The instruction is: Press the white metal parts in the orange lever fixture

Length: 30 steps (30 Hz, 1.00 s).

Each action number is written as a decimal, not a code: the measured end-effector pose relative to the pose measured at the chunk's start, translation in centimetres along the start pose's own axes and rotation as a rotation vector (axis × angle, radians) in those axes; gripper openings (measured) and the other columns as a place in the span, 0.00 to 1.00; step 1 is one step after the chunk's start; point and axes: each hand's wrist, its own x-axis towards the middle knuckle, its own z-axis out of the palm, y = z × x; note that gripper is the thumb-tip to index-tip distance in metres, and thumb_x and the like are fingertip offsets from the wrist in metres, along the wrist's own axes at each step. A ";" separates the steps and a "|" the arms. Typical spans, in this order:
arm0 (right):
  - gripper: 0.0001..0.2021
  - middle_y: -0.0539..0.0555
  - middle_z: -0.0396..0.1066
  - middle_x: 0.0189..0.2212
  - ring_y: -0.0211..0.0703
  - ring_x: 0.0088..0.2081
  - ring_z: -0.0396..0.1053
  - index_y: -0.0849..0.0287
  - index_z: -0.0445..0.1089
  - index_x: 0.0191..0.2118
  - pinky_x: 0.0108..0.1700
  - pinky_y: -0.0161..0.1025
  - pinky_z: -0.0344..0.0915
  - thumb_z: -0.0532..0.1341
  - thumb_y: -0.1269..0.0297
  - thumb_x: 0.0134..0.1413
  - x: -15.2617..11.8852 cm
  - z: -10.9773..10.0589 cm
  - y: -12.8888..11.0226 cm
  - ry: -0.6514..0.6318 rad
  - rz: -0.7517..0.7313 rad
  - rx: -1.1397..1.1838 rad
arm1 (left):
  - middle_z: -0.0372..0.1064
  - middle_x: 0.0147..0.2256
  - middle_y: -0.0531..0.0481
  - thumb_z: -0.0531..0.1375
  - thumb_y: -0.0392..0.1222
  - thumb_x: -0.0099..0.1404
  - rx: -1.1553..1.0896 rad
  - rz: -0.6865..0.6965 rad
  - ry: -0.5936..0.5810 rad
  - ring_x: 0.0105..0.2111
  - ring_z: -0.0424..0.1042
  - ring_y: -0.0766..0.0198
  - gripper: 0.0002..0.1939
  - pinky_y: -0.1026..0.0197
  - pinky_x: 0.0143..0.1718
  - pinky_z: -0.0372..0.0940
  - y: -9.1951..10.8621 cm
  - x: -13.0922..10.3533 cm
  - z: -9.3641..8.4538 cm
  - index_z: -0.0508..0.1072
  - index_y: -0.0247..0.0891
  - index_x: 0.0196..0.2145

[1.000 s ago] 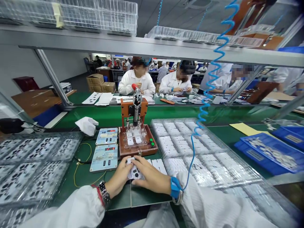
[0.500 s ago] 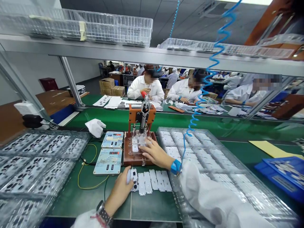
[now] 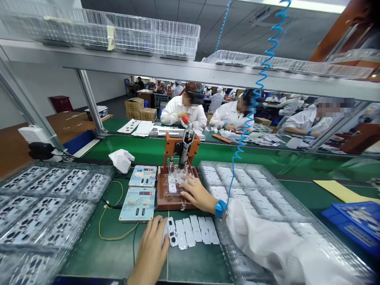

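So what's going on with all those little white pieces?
Someone in a white sleeve is working at a green table. Their right-hand grip is over the clear plate of the brown press, though I can't tell whether it holds anything. Their left-hand grip is beside, maybe touching, a white piece with dark parts, next to a row of plain white pieces. Two blue boxes by the press show red numbers.

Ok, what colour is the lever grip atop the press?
The lever grip is red, best seen in the head view.
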 end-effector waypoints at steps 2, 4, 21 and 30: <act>0.15 0.63 0.56 0.58 0.54 0.58 0.54 0.58 0.67 0.50 0.57 0.54 0.56 0.50 0.60 0.63 -0.1 0.4 -0.8 0.053 0.077 0.013 | 0.66 0.49 0.39 0.44 0.36 0.67 -0.023 0.107 0.084 0.51 0.65 0.50 0.19 0.46 0.49 0.65 0.0 1.2 -1.2 0.67 0.36 0.51; 0.14 0.63 0.55 0.58 0.54 0.59 0.53 0.59 0.68 0.49 0.57 0.55 0.56 0.51 0.64 0.62 0.1 0.9 -1.2 0.095 0.127 0.048 | 0.67 0.48 0.39 0.44 0.35 0.68 -0.053 0.221 0.158 0.51 0.64 0.52 0.18 0.46 0.52 0.62 -0.2 3.3 -2.3 0.67 0.35 0.51; 0.10 0.59 0.64 0.45 0.42 0.47 0.67 0.59 0.69 0.35 0.46 0.42 0.66 0.52 0.75 0.53 -1.1 0.1 -3.1 0.473 0.181 0.446 | 0.63 0.54 0.42 0.59 0.45 0.64 0.045 0.431 -0.159 0.56 0.60 0.49 0.18 0.47 0.56 0.57 -2.2 15.5 -4.3 0.71 0.43 0.51; 0.06 0.55 0.73 0.35 0.42 0.39 0.70 0.60 0.70 0.35 0.41 0.39 0.66 0.61 0.65 0.51 -14.1 -11.3 -4.3 0.302 0.634 0.581 | 0.67 0.46 0.39 0.44 0.59 0.68 0.113 0.620 -0.259 0.52 0.62 0.44 0.27 0.45 0.52 0.57 -4.2 17.5 -3.8 0.76 0.43 0.44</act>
